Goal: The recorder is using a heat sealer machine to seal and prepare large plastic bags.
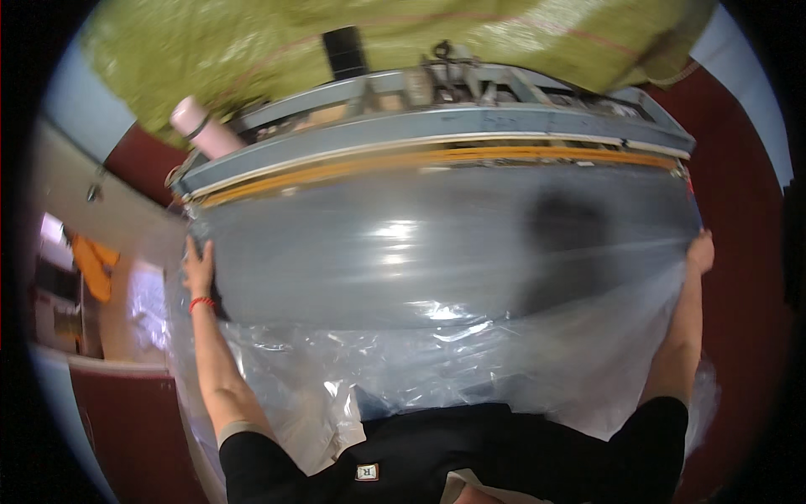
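Note:
A clear plastic sheet (pixel 403 357) drapes over a wide, dark grey flat surface (pixel 361 269) and hangs down toward my body. My left hand (pixel 199 267) is at the left edge of the sheet, its thumb and fingers spread apart against the plastic. Over at the right edge, my right hand (pixel 701 250) is closed, with the sheet's border gripped in its fingers. Creases run from there across the pulled plastic. Bright glare and a dark shadow lie on the middle of the surface.
Beyond the surface runs a long blue-grey metal tray (pixel 403 122) divided into compartments, holding tools. Yellow strips (pixel 437 155) lie along its front. A pink bottle (pixel 206 130) leans at its left end. Yellow-green woven sheeting (pixel 252 50) hangs behind. A doorway opens at left.

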`<state>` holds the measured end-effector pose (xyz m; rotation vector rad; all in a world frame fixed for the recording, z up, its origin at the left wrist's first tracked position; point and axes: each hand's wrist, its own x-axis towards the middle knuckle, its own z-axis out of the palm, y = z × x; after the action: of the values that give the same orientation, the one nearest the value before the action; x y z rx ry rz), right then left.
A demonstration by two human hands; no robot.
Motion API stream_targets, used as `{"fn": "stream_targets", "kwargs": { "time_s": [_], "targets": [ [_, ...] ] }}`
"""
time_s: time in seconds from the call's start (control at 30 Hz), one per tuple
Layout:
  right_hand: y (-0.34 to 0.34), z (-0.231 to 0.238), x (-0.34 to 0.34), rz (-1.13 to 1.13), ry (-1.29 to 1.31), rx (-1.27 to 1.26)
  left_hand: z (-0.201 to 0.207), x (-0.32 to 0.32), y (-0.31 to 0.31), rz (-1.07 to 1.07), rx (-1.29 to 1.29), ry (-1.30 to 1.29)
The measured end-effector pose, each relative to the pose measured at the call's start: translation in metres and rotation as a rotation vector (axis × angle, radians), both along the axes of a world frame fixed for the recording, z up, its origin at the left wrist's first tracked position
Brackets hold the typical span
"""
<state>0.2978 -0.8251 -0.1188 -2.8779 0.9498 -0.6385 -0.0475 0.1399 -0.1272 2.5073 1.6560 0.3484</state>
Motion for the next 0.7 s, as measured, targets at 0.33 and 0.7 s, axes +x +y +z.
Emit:
{"fn": "stream_targets", "kwargs": {
  "time_s": [0.33, 0.7],
  "targets": [
    [0.038, 0.013, 0.010, 0.108, -0.071, -0.013, 0.028, 0.068, -0.107, -0.559, 0.005, -0.747],
    [0.025, 0.001, 0.007, 0.152, -0.180, 0.024, 0.073, 0.118, -0.642, -1.810, -1.462, -0.143]
  ]
}}
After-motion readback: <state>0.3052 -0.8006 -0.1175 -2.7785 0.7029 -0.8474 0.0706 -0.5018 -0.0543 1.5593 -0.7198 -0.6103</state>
